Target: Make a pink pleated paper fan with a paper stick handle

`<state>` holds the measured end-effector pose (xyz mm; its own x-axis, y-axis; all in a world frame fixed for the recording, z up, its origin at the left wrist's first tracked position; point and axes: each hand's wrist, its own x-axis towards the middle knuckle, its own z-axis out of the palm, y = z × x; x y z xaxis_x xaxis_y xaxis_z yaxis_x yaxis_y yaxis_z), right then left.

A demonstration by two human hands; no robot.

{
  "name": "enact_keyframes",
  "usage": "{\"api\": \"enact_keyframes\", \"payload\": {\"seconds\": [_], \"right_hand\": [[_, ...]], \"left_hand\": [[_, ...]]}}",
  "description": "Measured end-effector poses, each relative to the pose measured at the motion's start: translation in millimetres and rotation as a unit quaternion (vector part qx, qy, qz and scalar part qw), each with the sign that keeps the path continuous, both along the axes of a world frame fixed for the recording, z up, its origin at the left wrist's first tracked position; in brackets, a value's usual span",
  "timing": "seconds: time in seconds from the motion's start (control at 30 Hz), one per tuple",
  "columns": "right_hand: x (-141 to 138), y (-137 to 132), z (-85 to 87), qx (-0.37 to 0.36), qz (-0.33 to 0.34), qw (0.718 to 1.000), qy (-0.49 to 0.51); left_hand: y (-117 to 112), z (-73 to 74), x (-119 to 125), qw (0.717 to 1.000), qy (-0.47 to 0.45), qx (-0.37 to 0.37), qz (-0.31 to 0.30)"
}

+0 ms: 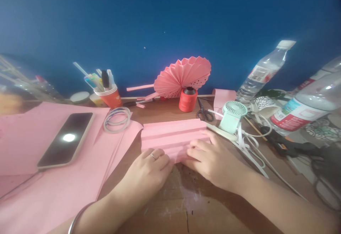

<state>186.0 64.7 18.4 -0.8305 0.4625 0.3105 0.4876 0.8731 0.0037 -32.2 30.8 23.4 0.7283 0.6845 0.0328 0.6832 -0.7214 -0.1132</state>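
A sheet of pink paper (173,134) with several crosswise folds lies on the table in front of me. My left hand (153,168), with a ring on one finger, is closed on the sheet's near edge at the left. At the right of that same edge, my right hand (205,159) has its fingers bent over the paper, gripping it. The thumbs and the part of the edge under the fingers are mostly hidden. Behind the sheet, a pleated pink paper fan (183,74) leans above a red roll of tape (188,100).
Larger pink sheets (87,187) carry a phone (66,139) and a clear tape ring (117,120) at left. A cup of pens (110,97) stands behind. Toward the right are scissors (204,113), a mint mini fan (231,116), cables, and plastic bottles (266,72).
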Motion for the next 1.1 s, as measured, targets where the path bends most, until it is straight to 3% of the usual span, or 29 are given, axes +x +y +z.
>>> {"api": "enact_keyframes", "payload": {"seconds": [0.2,0.4,0.5,0.63,0.77,0.87,1.1], "right_hand": [[-2.9,3.2,-6.7,-0.087,0.011,0.996,0.02],[-1.3,4.7,-11.2,-0.097,0.019,0.995,0.034],[0.0,4.8,-13.7,-0.112,0.02,0.993,0.043],[0.3,4.4,-14.7,-0.141,0.011,0.989,0.045],[-2.2,2.8,-13.2,-0.151,-0.002,0.988,0.042],[-1.4,3.7,-9.4,-0.153,-0.008,0.987,0.045],[26.6,26.7,6.3,-0.221,-0.062,0.973,0.018]], "left_hand": [[-14.1,-0.3,6.9,0.996,0.075,0.028,0.026],[-41.2,-12.6,7.5,0.969,0.138,0.111,0.174],[-46.7,-14.3,5.9,0.953,0.172,0.146,0.201],[-44.7,-9.7,7.1,0.957,0.174,0.144,0.184],[-40.3,-10.4,9.8,0.973,0.106,0.163,0.127],[-38.2,-13.3,10.9,0.985,0.082,0.122,0.087],[-33.1,-8.4,10.1,0.988,0.087,0.11,0.07]]}}
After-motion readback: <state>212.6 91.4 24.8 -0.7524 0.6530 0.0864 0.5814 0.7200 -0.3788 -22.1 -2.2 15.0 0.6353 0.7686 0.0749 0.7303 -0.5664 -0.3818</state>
